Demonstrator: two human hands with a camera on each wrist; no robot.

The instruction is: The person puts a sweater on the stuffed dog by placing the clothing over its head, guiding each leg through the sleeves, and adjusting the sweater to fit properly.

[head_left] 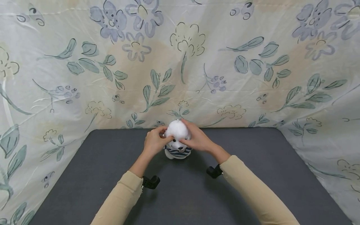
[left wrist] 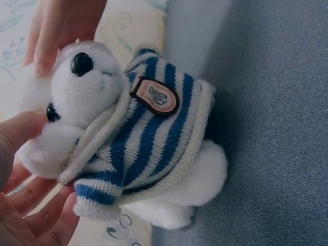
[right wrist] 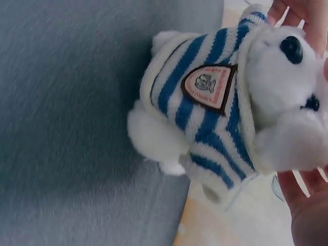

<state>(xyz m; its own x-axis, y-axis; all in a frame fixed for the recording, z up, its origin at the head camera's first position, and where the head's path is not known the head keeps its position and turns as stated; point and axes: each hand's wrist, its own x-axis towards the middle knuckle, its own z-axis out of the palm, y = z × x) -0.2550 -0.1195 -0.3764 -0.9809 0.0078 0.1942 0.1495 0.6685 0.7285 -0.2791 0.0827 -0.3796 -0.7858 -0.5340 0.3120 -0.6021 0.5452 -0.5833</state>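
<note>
A white plush dog [head_left: 177, 130] in a blue-and-white striped knit sweater [left wrist: 154, 128] sits upright near the table's far edge, facing me. My left hand [head_left: 153, 140] holds one side of its head, thumb beside an eye and fingers behind the ear. The right hand [head_left: 200, 138] grips the opposite side of the head, thumb on the face and fingers reaching up toward the top. Both wrist views show the black nose [left wrist: 82, 64] and a pink badge [right wrist: 209, 86] on the sweater. The dog's back is hidden.
The dark grey tabletop [head_left: 180, 200] stretches around the dog. Behind it and at both sides hangs a floral-patterned cloth [head_left: 157, 62]. A black wrist device [head_left: 151, 182] sits on the left wrist and another black device [head_left: 214, 171] on the right.
</note>
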